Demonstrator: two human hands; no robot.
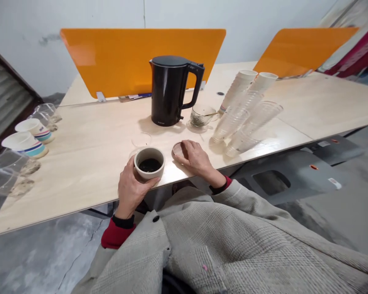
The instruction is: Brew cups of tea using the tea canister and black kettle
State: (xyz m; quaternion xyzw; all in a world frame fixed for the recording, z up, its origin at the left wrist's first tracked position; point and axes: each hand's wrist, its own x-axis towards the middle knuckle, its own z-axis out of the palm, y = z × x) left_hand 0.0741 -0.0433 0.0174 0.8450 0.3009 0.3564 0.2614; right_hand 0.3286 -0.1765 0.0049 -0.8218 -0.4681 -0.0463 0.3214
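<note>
My left hand (132, 187) is wrapped round a cream-coloured cup (149, 175) at the table's front edge. Dark contents (150, 165) show inside; whether they are only liquid I cannot tell. To its right, my right hand (196, 158) grips a small round lid-like disc (178, 150) low over the table, thumb along its near side and fingers across its far side. Part of the disc is hidden by the hand. Behind both hands stands a black electric kettle (167, 92), its handle to the right. Beside it sits a ribbed glass cup (199, 118) with dark bits and a thin stick in it.
Nested clear plastic cups (243, 130) and stacked paper cups (237, 87) stand right on the wooden table (88, 163). Along the left edge are two paper cups (33, 149) and several clear cups (9, 163). Orange dividers (116, 61) rise behind; grey chairs (300, 171) stand at right.
</note>
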